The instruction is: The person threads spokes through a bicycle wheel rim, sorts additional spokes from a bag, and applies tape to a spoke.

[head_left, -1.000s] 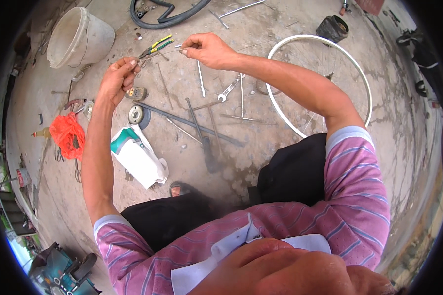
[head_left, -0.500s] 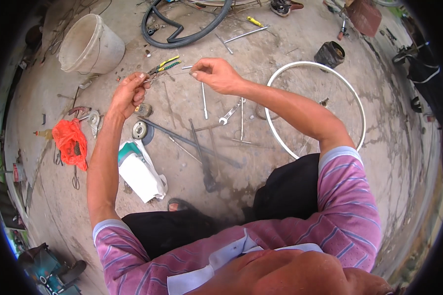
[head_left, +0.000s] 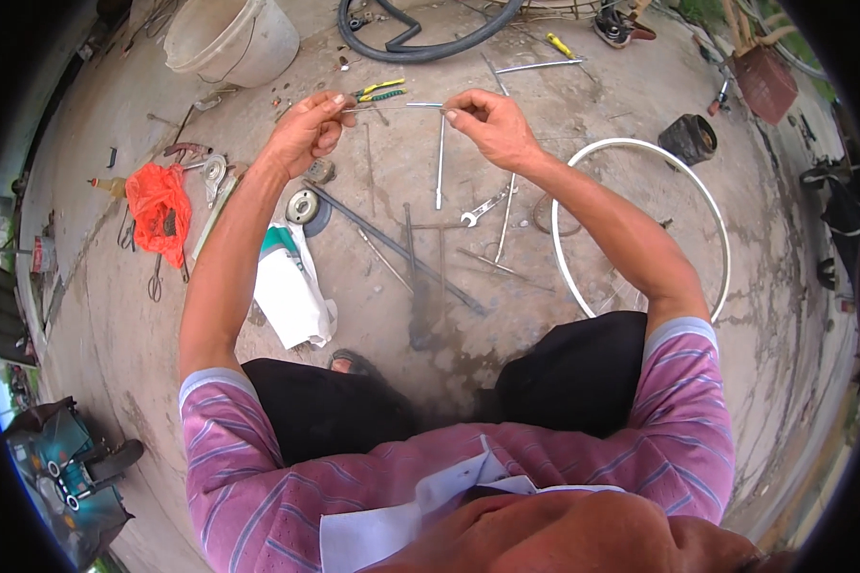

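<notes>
A thin, light metal wire (head_left: 392, 109) stretches nearly level between my two hands, above the floor. My left hand (head_left: 306, 132) pinches its left end between thumb and forefinger, the other fingers curled. At the other side my right hand (head_left: 497, 127) grips the wire in a pinch, palm down. Whether the wire runs on past the right fingers cannot be made out. Just beyond the wire lie pliers (head_left: 382, 94) with yellow and green handles. Below the right hand, on the floor, is a silver T-handled wrench (head_left: 440, 167).
A white wheel rim (head_left: 721, 229) lies at right, beneath my forearm. Around the floor are a spanner (head_left: 484, 207), a long dark bar (head_left: 392, 248), a white bag (head_left: 291, 296) and an orange plastic bag (head_left: 159, 205). A bucket (head_left: 258, 43) and black tyre (head_left: 430, 46) lie farther off.
The view has shifted, so floor things appear farther right, and most also higher up. Both hands still pinch the wire; they look slightly farther apart and more level with each other.
</notes>
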